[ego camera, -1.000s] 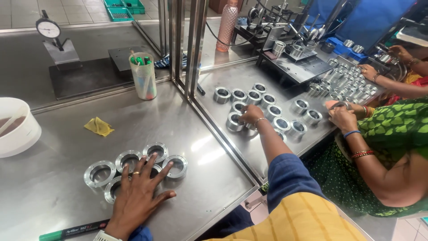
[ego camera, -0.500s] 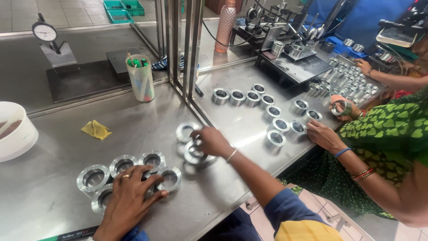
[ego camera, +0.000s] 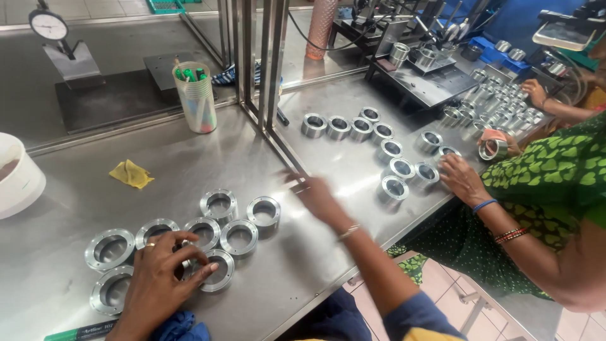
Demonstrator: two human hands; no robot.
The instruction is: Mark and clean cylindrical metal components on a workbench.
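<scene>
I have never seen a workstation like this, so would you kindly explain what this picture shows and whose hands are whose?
There is one view, from a camera worn on a person's head, looking down at a steel table. No machine is working here, only bare hands. The person's left hand rests on a cluster of flanged metal rings, fingers touching two or three of them. The right hand hovers blurred over the table near an upright frame and seems to hold nothing. Beyond the frame lie more shiny rings. A co-worker in a green sleeve sits at the right; one co-worker's hand touches those rings. Also on the table: a yellow cloth, a cup of pens, a dial gauge on a stand, a white tub and a green marker.
</scene>
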